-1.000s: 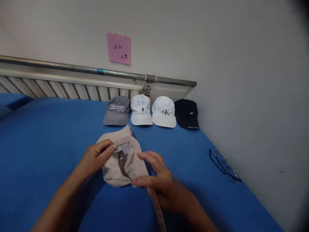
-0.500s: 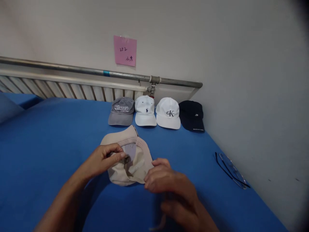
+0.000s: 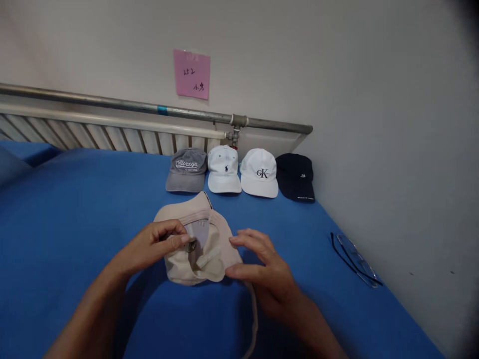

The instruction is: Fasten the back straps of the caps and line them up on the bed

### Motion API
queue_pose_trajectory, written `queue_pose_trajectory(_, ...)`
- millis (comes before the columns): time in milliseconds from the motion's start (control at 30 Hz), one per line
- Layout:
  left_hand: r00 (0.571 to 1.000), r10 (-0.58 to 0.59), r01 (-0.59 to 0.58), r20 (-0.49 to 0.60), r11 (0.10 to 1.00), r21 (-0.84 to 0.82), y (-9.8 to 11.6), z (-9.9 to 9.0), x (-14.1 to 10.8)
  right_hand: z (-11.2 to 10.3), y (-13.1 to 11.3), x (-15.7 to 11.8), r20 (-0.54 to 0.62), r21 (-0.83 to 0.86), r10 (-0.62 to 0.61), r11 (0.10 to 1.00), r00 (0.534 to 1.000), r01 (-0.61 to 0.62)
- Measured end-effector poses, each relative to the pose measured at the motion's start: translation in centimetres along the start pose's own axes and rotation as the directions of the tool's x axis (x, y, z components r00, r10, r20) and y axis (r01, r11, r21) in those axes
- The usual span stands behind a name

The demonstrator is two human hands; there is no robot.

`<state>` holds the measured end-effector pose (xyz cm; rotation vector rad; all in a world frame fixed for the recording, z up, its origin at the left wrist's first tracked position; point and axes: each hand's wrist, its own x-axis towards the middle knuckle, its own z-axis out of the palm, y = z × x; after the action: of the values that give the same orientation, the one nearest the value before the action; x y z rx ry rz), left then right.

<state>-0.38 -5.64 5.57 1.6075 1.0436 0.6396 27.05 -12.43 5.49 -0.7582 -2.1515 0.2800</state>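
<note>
A cream cap (image 3: 179,267) is held up above the blue bed, its inside facing me and a long strap (image 3: 254,319) hanging from its right side. My left hand (image 3: 153,247) pinches the cap's edge near a small metal buckle (image 3: 192,245). At the right edge of the cap is my right hand (image 3: 262,262), thumb and fingers apart, the fingertips touching or very near the fabric.
A gray cap (image 3: 186,172), a white cap with a small logo (image 3: 223,169), a white CK cap (image 3: 259,173) and a black cap (image 3: 295,177) stand in a row by the wall. Glasses (image 3: 355,262) lie at right. Behind is a radiator (image 3: 130,139).
My right hand has lifted slightly and spread its fingers at the cap's edge. The strap now hangs in plain view. My left hand keeps its pinch. The view has shifted a little.
</note>
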Motion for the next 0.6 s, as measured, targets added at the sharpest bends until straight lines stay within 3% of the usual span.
queue_pose_trajectory(167,0.998,-0.02,0.025,0.054,0.995,-0.098,0.1,-0.7,-0.4,0.2,-1.2,0.1,0.141,0.011,0.005,1.0,0.99,-0.007)
queue_pose_trajectory(333,0.996,-0.003,0.02,0.095,0.984,-0.179,0.0,-0.9,-0.7,-0.1,-2.2,0.3,0.06,0.289,0.071,0.953,0.996,-0.085)
queue_pose_trajectory(500,0.99,-0.019,0.048,0.136,0.975,-0.218,-0.3,-0.6,-0.6,0.2,-2.7,0.0,0.012,0.677,0.25,0.711,0.968,-0.192)
queue_pose_trajectory(600,0.994,-0.01,0.035,0.109,0.973,-0.229,-0.2,-0.1,-0.5,0.7,-2.7,-0.6,0.07,0.756,0.405,0.575,0.911,-0.314)
